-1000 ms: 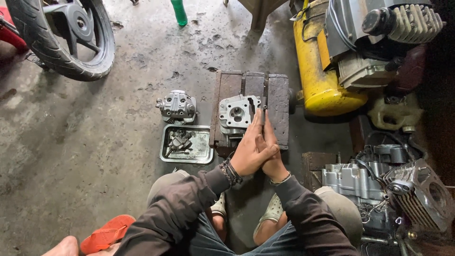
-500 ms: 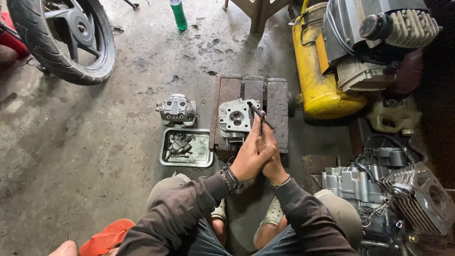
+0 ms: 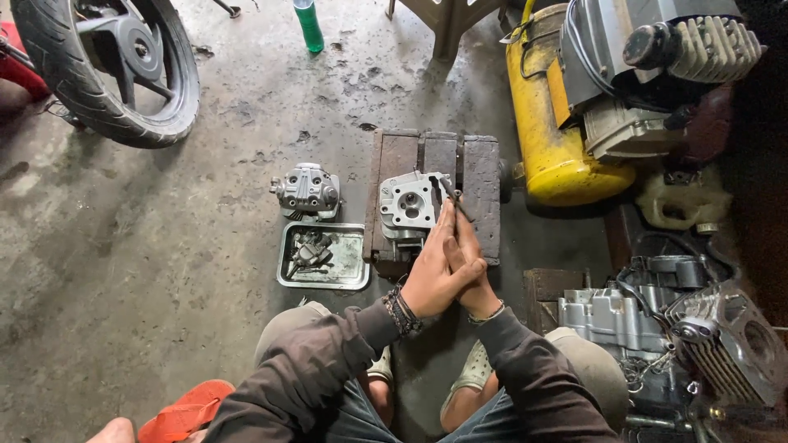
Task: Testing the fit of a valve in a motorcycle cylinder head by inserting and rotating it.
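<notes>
My left hand and my right hand are pressed flat, palm against palm, with a thin dark metal rod clamped between them. The rod's far end sticks out past my fingertips and reaches the right edge of a grey cylinder head. That head rests on a worn wooden block on the concrete floor, just in front of my knees.
A second grey engine casting and a metal tray of small parts lie left of the block. A yellow compressor tank stands at the right, with engine parts nearer. A motorcycle wheel, green bottle and red sandal are around.
My palms have slid against each other along the rod, and its tip now shows beyond my fingertips at the cylinder head. The other objects have stayed where they were.
</notes>
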